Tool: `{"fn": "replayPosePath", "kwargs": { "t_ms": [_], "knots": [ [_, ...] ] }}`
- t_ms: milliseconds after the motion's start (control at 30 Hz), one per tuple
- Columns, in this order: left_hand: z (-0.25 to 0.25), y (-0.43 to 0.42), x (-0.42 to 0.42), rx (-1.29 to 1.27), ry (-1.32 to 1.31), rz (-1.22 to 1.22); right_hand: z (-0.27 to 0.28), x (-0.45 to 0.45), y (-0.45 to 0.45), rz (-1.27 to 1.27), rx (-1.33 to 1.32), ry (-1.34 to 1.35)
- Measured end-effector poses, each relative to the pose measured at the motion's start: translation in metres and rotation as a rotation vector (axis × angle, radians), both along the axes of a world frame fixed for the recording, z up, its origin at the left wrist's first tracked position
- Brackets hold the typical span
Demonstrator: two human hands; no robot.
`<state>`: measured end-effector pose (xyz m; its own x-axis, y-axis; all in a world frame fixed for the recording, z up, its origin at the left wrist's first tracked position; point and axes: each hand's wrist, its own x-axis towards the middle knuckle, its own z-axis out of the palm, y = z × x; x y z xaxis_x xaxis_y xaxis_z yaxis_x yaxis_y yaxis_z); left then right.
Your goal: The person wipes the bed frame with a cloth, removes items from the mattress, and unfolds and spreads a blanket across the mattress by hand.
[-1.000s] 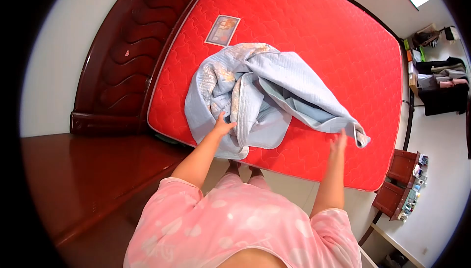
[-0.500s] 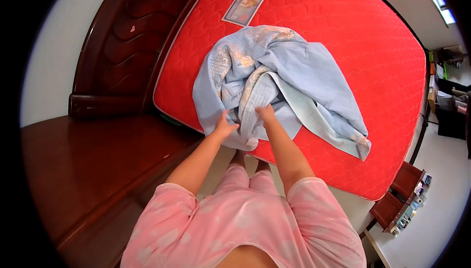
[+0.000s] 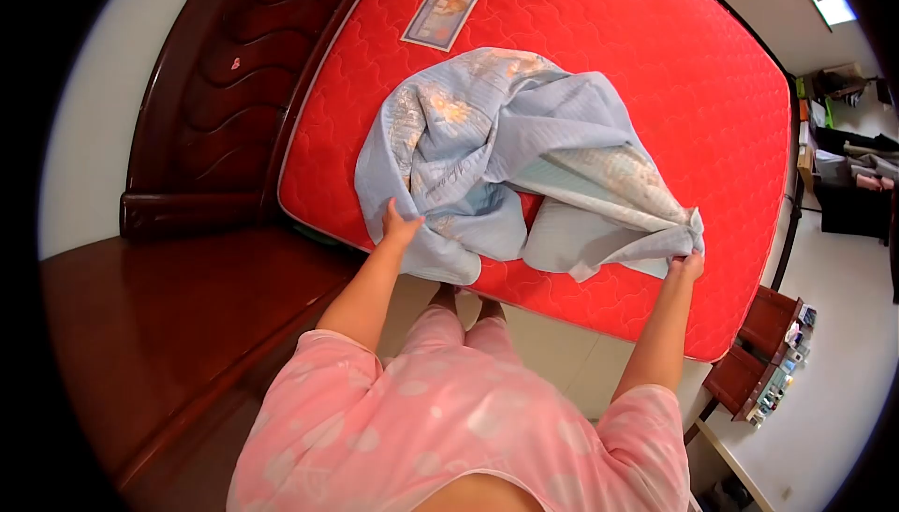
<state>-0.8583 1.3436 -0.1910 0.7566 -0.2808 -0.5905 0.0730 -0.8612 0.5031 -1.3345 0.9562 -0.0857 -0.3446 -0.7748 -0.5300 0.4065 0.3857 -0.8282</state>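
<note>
While right hand (image 3: 688, 267) grips one end, blue quilt (image 3: 552, 137), bunched leftward

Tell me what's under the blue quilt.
The blue quilt lies on the red mattress; anything else beneath its bunched folds is covered and can't be seen.

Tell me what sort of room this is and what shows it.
Most likely a bedroom: a large red quilted mattress sits alongside a dark reddish-brown carved wooden headboard, and a bunched light-blue fabric bedcover with a floral print lies across it.
</note>
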Motion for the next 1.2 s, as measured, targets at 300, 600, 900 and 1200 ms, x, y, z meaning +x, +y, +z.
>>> {"fn": "replayPosePath", "kwargs": {
  "t_ms": [300,600,900,1200],
  "knots": [
    [0.049,-0.04,-0.003,0.111,-0.437,-0.467,-0.131,0.102,0.076,0.563,-0.112,0.604],
    [-0.015,-0.08,0.017,0.208,-0.207,-0.414,-0.088,0.243,0.196,1.206,0.303,0.259],
    [0.136,-0.123,0.003,-0.713,0.74,0.295,-0.038,0.302,0.222,1.41,-0.559,0.783],
    [0.118,-0.113,-0.021,-0.685,0.433,0.024,-0.008,0.196,0.09,0.482,0.04,0.068]
  ]
}}
